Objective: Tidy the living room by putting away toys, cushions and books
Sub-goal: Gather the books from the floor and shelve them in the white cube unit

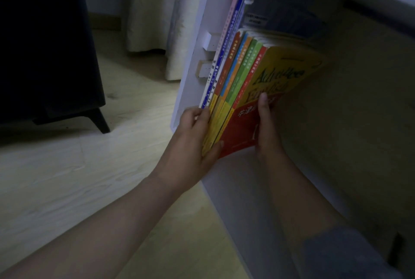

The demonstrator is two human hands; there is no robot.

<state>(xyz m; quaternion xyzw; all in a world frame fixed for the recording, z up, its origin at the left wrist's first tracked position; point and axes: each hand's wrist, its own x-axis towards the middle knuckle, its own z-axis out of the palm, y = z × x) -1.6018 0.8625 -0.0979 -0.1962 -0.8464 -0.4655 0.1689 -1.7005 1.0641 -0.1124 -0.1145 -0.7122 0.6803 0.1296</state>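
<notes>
Squeezing a row of books (242, 69) between both hands, I have them standing on their lower edges inside the white shelf (235, 177), leaning left toward its side panel (197, 31). My left hand (197, 137) grips the near corner of the bundle, fingers curled over the spines and thumb tucked under the bottom edge. My right hand (268, 128) lies flat against the cover of the yellow and red book (287, 72) at the outer end. The one finger I can see there is straight and pressing; the others are hidden from me.

These look like paperbacks: thin, bendy covers and glossy faces, so I judge each one light but the lot together fairly hefty and apt to slide or fan apart if the squeeze goes slack. The two tall thin books (226, 38) nearest the panel seem the floppiest. The best hold, I think, is low down near the spines, where the pages are stiffest, with pressure from both ends and the weight left on the shelf rather than lifted. Pinching a single cover would only buckle it
</notes>
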